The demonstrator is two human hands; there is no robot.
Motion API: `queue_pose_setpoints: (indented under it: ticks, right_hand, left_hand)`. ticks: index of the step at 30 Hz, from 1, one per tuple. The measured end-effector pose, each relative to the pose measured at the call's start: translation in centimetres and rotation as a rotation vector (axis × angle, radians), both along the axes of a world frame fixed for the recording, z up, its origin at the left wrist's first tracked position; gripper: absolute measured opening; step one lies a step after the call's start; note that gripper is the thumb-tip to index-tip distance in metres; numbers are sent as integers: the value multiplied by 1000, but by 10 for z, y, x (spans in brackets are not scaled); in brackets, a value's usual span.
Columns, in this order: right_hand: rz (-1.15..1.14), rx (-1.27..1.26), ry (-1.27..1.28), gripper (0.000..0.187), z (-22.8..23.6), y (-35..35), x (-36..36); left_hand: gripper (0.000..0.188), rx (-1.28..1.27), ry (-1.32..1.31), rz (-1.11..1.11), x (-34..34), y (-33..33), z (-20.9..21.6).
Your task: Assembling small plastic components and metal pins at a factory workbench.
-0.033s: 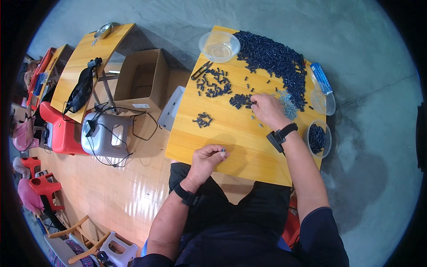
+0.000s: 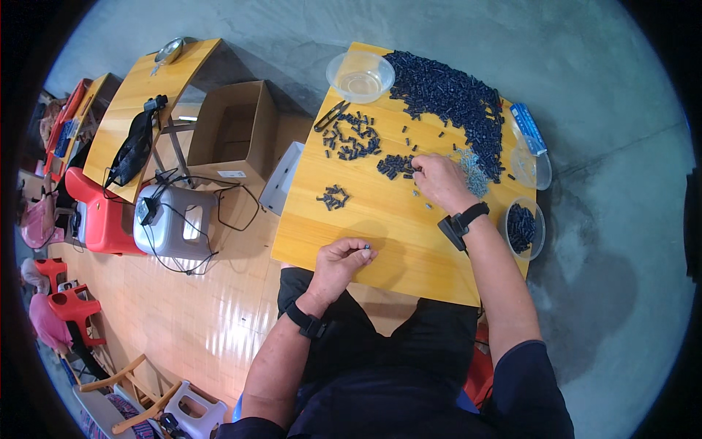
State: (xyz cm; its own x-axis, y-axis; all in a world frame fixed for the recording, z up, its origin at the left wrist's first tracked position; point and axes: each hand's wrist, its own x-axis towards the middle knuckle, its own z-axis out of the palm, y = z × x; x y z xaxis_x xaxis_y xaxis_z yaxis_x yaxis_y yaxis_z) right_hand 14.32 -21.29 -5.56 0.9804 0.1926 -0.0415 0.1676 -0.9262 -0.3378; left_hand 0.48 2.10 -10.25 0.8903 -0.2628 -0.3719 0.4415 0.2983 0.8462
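My left hand (image 2: 342,262) rests on the near edge of the wooden desk (image 2: 395,219) at lower centre of the frame, its grip pressed together on a small dark piece (image 2: 365,249) held between thumb and fingertips. My right hand (image 2: 439,181) reaches further up the desk, right of centre, fingers curled down onto a small cluster of dark pieces (image 2: 396,165); whether that grip is pinching one or only touching them I cannot tell. Just beside this hand, to its right, lies a patch of small silvery pins (image 2: 468,164). Above it a large heap of dark pieces (image 2: 453,99) spreads across the upper right of the desk. Two more loose groups lie to the left: a ring-shaped scatter (image 2: 351,137) above centre and a tiny bunch (image 2: 333,197) nearer my left hand. An empty clear bowl (image 2: 360,75) stands at the top edge of the desk, and another clear bowl holding dark pieces (image 2: 521,228) sits at the right edge, near my right wrist. A cardboard box (image 2: 232,132) stands on the floor to the left of the desk.
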Motion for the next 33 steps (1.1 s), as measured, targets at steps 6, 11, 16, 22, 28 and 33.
queue_pose_setpoints:
  ticks: [6,11,16,22,28,33]
  right_hand:
    - [36,-17,-45,16,-3,0,3]
    - [-22,31,-85,14,-15,-4,3]
    - [-97,321,-80,11,-3,-3,-9]
    - [-148,889,276,6,18,4,-46]
    - [-41,1002,318,7,60,11,-83]
    - [16,1320,449,7,77,14,-112]
  left_hand:
    - [13,-6,-10,6,2,1,1]
    - [12,-21,19,-8,2,-1,-2]
    - [12,-37,20,13,-2,2,2]
    - [11,16,-15,-37,-3,-2,21]
    - [12,-21,-167,-49,-2,-8,56]
    - [12,-11,-292,-81,-10,-12,83]
